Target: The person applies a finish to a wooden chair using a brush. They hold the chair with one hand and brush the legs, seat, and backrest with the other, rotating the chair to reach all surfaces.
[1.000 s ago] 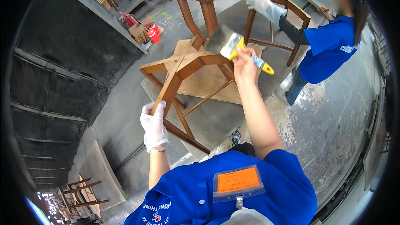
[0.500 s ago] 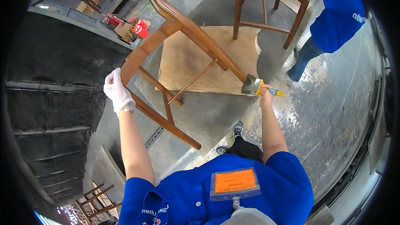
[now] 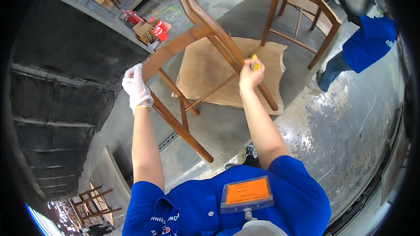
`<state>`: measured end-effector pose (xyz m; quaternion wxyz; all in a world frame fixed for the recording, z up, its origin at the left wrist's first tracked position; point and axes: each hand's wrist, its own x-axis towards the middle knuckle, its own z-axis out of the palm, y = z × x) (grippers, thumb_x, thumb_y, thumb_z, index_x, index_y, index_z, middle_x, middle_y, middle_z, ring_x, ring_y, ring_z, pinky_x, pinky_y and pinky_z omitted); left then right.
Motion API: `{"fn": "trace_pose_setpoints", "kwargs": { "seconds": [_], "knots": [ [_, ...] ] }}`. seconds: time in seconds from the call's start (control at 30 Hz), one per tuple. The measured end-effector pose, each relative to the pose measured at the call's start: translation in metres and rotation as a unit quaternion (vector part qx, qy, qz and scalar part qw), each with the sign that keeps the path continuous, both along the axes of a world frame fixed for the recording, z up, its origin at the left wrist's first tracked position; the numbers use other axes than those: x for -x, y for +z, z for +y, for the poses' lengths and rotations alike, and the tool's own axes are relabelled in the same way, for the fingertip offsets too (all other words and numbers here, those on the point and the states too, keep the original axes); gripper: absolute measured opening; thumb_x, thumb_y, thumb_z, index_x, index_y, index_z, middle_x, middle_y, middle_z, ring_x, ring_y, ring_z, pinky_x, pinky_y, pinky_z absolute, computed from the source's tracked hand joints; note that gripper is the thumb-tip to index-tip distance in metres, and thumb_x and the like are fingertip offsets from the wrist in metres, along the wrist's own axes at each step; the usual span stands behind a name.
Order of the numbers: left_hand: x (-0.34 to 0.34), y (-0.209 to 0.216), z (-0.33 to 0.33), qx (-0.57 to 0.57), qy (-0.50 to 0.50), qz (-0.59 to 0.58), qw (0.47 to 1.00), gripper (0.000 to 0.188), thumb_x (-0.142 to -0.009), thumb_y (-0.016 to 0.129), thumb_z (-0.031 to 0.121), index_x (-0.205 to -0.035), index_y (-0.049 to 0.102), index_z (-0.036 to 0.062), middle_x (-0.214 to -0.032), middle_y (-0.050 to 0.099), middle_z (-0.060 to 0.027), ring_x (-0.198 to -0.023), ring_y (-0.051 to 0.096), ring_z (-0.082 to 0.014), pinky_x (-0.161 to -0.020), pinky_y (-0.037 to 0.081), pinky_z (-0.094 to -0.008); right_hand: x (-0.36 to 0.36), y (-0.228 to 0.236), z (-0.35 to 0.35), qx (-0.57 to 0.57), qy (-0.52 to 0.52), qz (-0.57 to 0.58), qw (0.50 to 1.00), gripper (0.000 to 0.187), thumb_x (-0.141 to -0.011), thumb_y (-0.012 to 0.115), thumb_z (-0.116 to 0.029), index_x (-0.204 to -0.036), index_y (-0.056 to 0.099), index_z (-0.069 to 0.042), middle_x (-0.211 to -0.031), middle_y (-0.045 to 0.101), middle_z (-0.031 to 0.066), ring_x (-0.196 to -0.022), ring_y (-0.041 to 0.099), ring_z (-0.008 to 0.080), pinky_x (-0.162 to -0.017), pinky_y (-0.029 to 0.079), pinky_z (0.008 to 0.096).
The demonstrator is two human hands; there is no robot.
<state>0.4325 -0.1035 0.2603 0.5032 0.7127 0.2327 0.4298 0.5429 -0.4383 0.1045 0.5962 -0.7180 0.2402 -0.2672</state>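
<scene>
A brown wooden chair frame (image 3: 178, 45) without a seat is tilted in front of me. My left hand (image 3: 137, 86), in a white glove, grips the chair's rail at its left corner. Bare, my right hand (image 3: 252, 76) is closed around a paintbrush whose yellow handle (image 3: 256, 63) shows above the fingers. It is at the chair's right-hand leg, near the joint with the thin crossbar. The brush's bristles are hidden behind the hand, so whether they touch the wood I cannot tell.
Under the chair lies a brown cardboard sheet (image 3: 205, 67) on a grey platform. Another chair frame (image 3: 302, 22) stands at the far right, beside a person in a blue shirt (image 3: 369, 43). Red containers and a cardboard box (image 3: 144, 30) sit at the back left.
My right hand with the paintbrush has moved from the foot of the right-hand leg up and left along it. My left hand keeps its hold. The view has shifted a little.
</scene>
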Motion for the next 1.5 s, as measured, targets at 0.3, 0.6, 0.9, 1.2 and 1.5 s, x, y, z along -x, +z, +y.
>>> {"fn": "trace_pose_setpoints", "kwargs": {
  "seconds": [0.3, 0.6, 0.9, 1.2, 1.5],
  "knots": [
    [0.045, 0.005, -0.05, -0.006, 0.018, 0.017, 1.0, 0.017, -0.1, 0.079, 0.015, -0.105, 0.079, -0.0015, -0.098, 0.077, -0.003, -0.091, 0.066, -0.0106, -0.088, 0.053, -0.029, -0.058, 0.138, 0.044, -0.005, 0.33, -0.447, 0.831, 0.012, -0.086, 0.08, 0.0, -0.081, 0.071, -0.006, -0.126, 0.076, 0.0192, -0.116, 0.075, 0.0312, -0.101, 0.058, 0.0405],
    [0.078, 0.018, -0.078, 0.076, -0.036, 0.001, 0.996, 0.03, -0.108, 0.07, 0.025, -0.116, 0.08, -0.0027, -0.11, 0.079, -0.0049, -0.103, 0.068, -0.012, -0.096, 0.051, -0.0289, 0.053, 0.081, 0.114, -0.05, 0.486, -0.313, 0.814, 0.017, -0.082, 0.073, 0.008, -0.078, 0.071, -0.008, -0.135, 0.075, 0.0155, -0.122, 0.074, 0.0294, -0.098, 0.061, 0.0386],
    [0.103, 0.076, -0.047, 0.406, -0.297, 0.077, 0.861, 0.098, -0.107, 0.041, 0.078, -0.149, 0.059, -0.0091, -0.147, 0.065, -0.0212, -0.139, 0.059, -0.0316, -0.124, 0.042, -0.0462, 0.104, 0.157, 0.096, -0.138, 0.757, -0.297, 0.566, 0.011, -0.08, 0.074, 0.002, -0.077, 0.066, -0.004, -0.136, 0.074, 0.0206, -0.125, 0.072, 0.0301, -0.102, 0.056, 0.0401],
    [0.063, 0.041, -0.032, 0.175, -0.244, 0.076, 0.951, 0.032, -0.103, 0.075, 0.027, -0.129, 0.079, 0.0074, -0.13, 0.077, -0.0032, -0.118, 0.07, -0.0143, -0.104, 0.057, -0.0366, 0.246, -0.034, 0.002, 0.369, 0.728, -0.369, 0.445, 0.009, -0.093, 0.067, -0.021, -0.094, 0.076, -0.019, -0.153, 0.065, 0.0007, -0.152, 0.053, 0.0254, -0.13, 0.04, 0.0466],
    [0.05, 0.023, -0.042, 0.143, -0.208, 0.034, 0.967, 0.031, -0.099, 0.081, 0.015, -0.126, 0.079, 0.001, -0.126, 0.08, -0.0071, -0.121, 0.071, -0.0134, -0.111, 0.049, -0.0282, 0.31, -0.111, -0.059, 0.36, 0.876, -0.188, 0.259, 0.016, -0.089, 0.072, -0.017, -0.104, 0.077, -0.02, -0.141, 0.071, 0.001, -0.135, 0.067, 0.0277, -0.11, 0.054, 0.044]
  ]
}}
